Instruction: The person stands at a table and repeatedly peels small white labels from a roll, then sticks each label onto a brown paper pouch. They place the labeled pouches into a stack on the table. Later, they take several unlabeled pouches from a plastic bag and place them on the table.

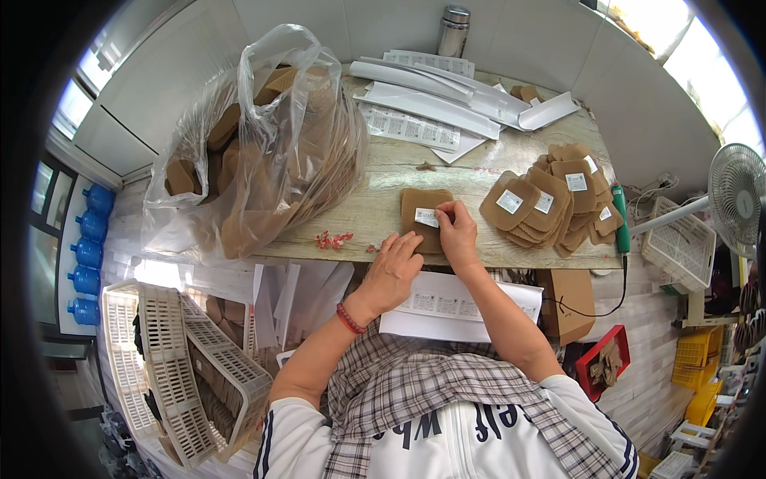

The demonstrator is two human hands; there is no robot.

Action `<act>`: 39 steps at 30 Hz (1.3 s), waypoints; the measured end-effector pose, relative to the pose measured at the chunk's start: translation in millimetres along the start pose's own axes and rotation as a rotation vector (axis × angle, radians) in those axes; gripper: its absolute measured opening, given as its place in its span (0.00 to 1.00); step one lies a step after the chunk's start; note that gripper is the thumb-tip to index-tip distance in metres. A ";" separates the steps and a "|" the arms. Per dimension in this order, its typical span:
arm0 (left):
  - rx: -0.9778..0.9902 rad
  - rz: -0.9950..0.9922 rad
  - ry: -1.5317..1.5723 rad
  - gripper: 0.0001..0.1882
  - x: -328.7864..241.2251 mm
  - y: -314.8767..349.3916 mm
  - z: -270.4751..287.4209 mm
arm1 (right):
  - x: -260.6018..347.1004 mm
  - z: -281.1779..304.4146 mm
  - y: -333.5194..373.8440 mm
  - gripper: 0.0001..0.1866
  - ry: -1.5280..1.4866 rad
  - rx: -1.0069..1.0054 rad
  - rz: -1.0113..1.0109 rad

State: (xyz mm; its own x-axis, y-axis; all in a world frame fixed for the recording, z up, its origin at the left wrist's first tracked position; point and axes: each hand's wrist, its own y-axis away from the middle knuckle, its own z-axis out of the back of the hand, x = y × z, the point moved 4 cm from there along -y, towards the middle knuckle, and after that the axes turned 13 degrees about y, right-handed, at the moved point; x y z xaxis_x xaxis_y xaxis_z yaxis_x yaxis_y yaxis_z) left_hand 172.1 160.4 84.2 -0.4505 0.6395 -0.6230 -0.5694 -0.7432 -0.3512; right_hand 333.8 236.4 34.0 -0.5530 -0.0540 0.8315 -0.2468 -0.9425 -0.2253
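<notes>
Fingertips of my right hand [456, 230] are pinched down on a small white label [427, 217], pressing it onto the brown card piece [424, 215] that lies flat on the wooden table [383, 180], near its front edge. My left hand [392, 270] rests half curled at the lower edge of the same card, fingers loosely bent and steadying it, gripping nothing that I can see.

Step in hand, as I judge it: sticking one label onto one card. The label looks seated but my fingers cover part of it, so I cannot confirm that it lies fully flat or square. Next move, in my judgement, calls for a firm rub across the label, then a lift of the card toward the fanned pile of labelled cards [550, 203] to the right.

A label sheet [447, 307] lies on my lap, below the table edge. The clear plastic bag [263, 152] at left holds more brown cards; their count is hidden by folds and glare. Peeled backing strips [435, 100] lie at the far side. The fan [738, 195] is cut off at the rim.
</notes>
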 end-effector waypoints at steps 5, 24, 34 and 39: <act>-0.028 0.014 0.017 0.02 -0.2 -3.1 3.0 | 4.2 1.0 0.2 0.03 0.060 0.007 0.018; 0.019 0.017 -0.065 0.01 4.1 -10.5 -1.5 | 12.9 2.4 5.0 0.05 0.218 -0.038 0.139; -0.006 0.027 -0.076 0.02 4.2 -8.8 -6.0 | 32.9 7.4 3.0 0.17 0.525 -0.058 0.134; 0.009 0.044 -0.110 0.02 6.9 -10.9 -14.5 | 5.9 6.3 -5.3 0.16 0.496 -0.069 0.132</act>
State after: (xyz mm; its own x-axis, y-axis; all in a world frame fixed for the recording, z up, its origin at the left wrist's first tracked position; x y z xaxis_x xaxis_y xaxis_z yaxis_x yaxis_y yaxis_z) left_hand 185.1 170.0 73.6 -0.5480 0.6243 -0.5568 -0.5532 -0.7697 -0.3186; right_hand 336.8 238.9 43.3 -0.8895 0.0073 0.4568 -0.1917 -0.9136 -0.3587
